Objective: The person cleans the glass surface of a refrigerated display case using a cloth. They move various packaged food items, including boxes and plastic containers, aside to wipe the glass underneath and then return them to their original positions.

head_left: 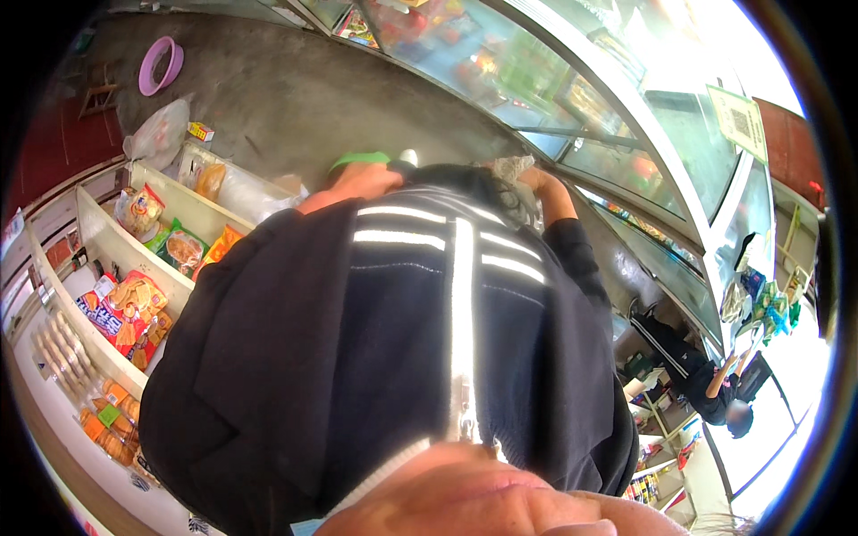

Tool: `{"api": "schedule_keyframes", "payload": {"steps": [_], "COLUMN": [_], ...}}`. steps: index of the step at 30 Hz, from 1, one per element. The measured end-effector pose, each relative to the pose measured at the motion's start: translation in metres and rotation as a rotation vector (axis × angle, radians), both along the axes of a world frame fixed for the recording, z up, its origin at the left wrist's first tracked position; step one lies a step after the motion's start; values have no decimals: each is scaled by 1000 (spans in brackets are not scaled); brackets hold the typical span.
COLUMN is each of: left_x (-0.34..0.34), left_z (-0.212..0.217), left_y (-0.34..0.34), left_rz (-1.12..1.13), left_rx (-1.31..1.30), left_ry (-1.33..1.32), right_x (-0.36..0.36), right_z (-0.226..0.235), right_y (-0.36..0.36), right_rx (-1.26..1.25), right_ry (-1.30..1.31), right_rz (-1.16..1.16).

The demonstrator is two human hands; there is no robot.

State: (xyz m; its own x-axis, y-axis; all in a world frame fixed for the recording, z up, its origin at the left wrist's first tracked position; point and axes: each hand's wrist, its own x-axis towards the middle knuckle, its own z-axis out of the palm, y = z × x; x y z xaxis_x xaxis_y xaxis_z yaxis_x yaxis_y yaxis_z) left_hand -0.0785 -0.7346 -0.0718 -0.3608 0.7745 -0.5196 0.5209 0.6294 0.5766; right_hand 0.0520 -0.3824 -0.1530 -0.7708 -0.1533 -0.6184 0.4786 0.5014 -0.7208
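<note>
My left hand is raised in front of my chest, near the edge of my dark jacket. It rests against a green item, of which only a thin curved strip shows above the knuckles; I cannot tell whether the fingers are closed on it or merely touching it, as the jacket hides them.

My right hand is extended forward on a bare forearm, sleeve pushed back. It is closed on a pale, crumpled cloth, which is bunched against the lower frame of the glass display case. The cloth sits just where the case meets the concrete floor.

The display case curves away to the right, with coloured goods visible behind its panes.

To my left stand white open shelves holding snack packets in orange and red, with further packets on the lower tier. A clear plastic bag lies beyond the shelves, and a pink ring-shaped basin lies well apart on the floor.

Another person in dark clothing is at lower right, well away from my hands.
</note>
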Motion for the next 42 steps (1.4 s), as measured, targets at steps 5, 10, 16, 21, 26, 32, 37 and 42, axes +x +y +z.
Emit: {"api": "schedule_keyframes", "payload": {"steps": [5, 10, 16, 21, 26, 32, 37, 42], "left_x": [6, 9, 6, 13, 17, 29, 35, 49], "left_z": [-8, 17, -6, 0, 26, 15, -33, -27], "left_y": [41, 116, 96, 73, 71, 83, 92, 145], "left_rz": [219, -120, 15, 20, 121, 44, 346, 504], "left_rx": [224, 168, 54, -59, -195, -97, -41, 250], "left_ry": [-26, -82, -403, -383, -364, -136, -374, -597], "right_x": [18, 93, 168, 173, 172, 170, 178, 204], "right_z": [7, 39, 63, 64, 65, 77, 105, 144], "right_y": [13, 45, 67, 79, 90, 101, 102, 94], "right_rx": [-21, -33, -22, -39, -37, -58, -101, -178], "right_ry": [16, -10, -33, 9, 59, 101, 131, 182], "right_rz": [-27, -119, -303, -344, -384, -393, -434, -543]}}
